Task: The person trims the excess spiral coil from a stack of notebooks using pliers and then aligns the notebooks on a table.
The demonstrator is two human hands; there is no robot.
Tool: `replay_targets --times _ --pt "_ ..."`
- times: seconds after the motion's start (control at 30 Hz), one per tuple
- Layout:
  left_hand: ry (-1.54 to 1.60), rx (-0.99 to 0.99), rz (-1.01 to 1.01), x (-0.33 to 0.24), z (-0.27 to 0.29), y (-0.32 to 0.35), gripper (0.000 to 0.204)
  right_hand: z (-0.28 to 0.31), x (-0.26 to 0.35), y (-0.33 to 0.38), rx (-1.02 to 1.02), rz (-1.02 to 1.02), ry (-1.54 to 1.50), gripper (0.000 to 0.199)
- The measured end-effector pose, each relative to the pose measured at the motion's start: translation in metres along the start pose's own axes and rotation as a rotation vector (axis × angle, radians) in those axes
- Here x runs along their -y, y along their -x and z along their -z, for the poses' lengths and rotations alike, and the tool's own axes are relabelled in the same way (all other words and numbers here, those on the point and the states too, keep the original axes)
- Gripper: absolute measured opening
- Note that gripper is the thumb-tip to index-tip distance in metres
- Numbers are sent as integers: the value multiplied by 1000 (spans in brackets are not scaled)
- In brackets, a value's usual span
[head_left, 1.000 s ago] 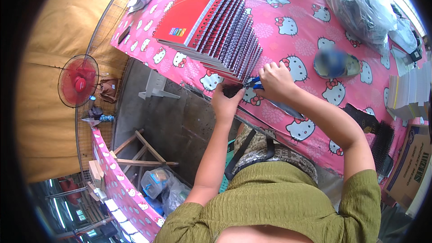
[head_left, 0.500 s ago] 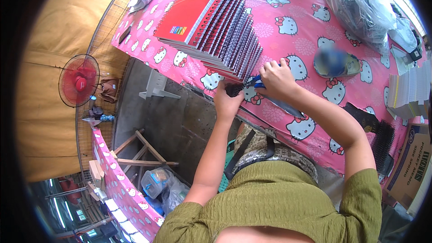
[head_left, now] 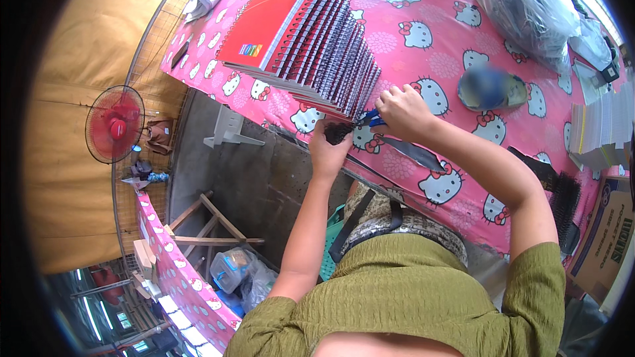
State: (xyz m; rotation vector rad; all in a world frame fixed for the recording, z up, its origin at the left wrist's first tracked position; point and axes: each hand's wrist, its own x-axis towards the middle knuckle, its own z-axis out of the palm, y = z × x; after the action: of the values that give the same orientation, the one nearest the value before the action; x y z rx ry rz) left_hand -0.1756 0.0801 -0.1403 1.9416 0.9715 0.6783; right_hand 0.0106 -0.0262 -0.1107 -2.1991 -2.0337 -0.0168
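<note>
A tall stack of red-covered spiral notebooks (head_left: 331, 46) leans on the pink table, its wire bindings facing right. Beside the stack's near corner, my left hand (head_left: 329, 153) is closed around a bunch of black binding coils (head_left: 338, 133). Blue-handled pliers (head_left: 374, 119) are gripped in my right hand (head_left: 405, 114), just right of the coils. Their dark jaws point at the coil ends; the exact contact is too small to tell. Beneath my right wrist lies a dark grey pointed strip (head_left: 418, 154).
A blurred blue round item (head_left: 489, 89) lies right of my hands. Farther off sits a clear plastic bag (head_left: 529, 16). Along the right are white paper stacks (head_left: 598, 129), black coils (head_left: 564, 208) and a cardboard box (head_left: 605, 241). A red fan (head_left: 116, 125) stands left.
Both hands have shifted slightly left in the picture, along with the table and stack. The pliers' jaws now show beside the coils; both grips stay closed.
</note>
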Motion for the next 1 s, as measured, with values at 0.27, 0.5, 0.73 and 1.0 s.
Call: replay_targets --times 0.27,0.5,0.73,1.0 --pt "400 62 407 -12 14 -8 35 -3 1 4 -27 -14 -29 52" --pt "1003 -187 659 -10 18 -13 24 16 4 1 305 -104 -126 53" --pt "1136 -146 723 -13 10 -17 21 15 -3 21 95 -108 64 56" --pt "1247 -147 782 -10 6 -15 29 0 4 11 -39 -137 -20 56"
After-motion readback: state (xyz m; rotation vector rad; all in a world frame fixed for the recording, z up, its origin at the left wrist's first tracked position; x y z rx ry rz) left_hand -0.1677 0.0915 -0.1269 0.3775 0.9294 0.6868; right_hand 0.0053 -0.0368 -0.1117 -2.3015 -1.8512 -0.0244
